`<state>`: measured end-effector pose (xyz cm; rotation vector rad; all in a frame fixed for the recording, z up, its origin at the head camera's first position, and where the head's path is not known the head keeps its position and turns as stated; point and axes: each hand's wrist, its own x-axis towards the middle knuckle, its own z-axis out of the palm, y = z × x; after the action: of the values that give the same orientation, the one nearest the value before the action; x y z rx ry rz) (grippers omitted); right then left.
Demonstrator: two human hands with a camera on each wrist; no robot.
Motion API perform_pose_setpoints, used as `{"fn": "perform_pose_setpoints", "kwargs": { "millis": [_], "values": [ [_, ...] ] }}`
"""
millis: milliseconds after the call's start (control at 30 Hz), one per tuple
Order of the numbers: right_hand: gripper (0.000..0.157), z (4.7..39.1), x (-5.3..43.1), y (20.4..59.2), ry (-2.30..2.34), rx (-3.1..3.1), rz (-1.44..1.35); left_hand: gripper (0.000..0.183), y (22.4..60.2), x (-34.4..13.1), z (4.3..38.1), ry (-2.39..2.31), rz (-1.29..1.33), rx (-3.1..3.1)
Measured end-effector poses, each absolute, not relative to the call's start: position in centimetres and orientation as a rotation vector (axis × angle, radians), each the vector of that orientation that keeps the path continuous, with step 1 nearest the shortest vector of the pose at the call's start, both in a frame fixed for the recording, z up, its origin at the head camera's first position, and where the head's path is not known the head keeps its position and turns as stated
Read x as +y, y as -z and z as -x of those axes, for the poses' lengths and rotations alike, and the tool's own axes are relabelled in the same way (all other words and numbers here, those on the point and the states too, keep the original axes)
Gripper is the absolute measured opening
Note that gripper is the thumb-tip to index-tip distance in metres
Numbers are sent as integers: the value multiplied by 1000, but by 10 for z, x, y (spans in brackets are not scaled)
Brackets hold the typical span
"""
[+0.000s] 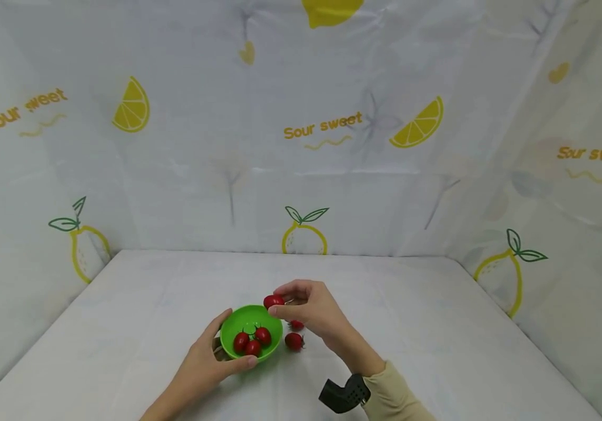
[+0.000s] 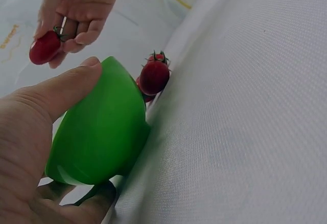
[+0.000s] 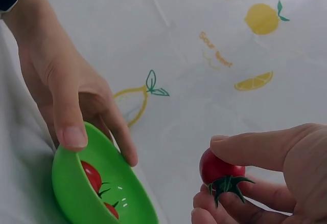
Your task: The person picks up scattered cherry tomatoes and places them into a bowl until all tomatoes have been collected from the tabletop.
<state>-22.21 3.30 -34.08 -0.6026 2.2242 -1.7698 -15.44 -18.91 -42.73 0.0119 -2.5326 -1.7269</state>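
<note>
Pinching a tomato point(image 1: 272, 301), the right hand point(image 1: 313, 309) hovers by the bowl point(image 1: 245, 316), gripped from the left by the left hand point(image 1: 207, 352)!

Low in the middle of my head view I counted six tomatoes point(image 1: 273, 302): three inside the one green bowl point(image 1: 243, 318), two just right of it on the one table point(image 1: 411, 327), one in the right hand point(image 1: 313, 307). With the left hand point(image 1: 203, 358), hands numbered two.

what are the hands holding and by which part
The right hand pinches a red tomato by its sides, its green stem uncovered; the left hand grips the green bowl by its rim and outer wall.
</note>
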Motion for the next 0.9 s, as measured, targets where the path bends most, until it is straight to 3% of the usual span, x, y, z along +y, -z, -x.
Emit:
{"fn": "perform_pose_setpoints", "kwargs": {
  "millis": [900],
  "values": [
    [27,229,33,355,1660,2271,581,100,425,-188,152,1720,-13,-2549]
  ]
}}
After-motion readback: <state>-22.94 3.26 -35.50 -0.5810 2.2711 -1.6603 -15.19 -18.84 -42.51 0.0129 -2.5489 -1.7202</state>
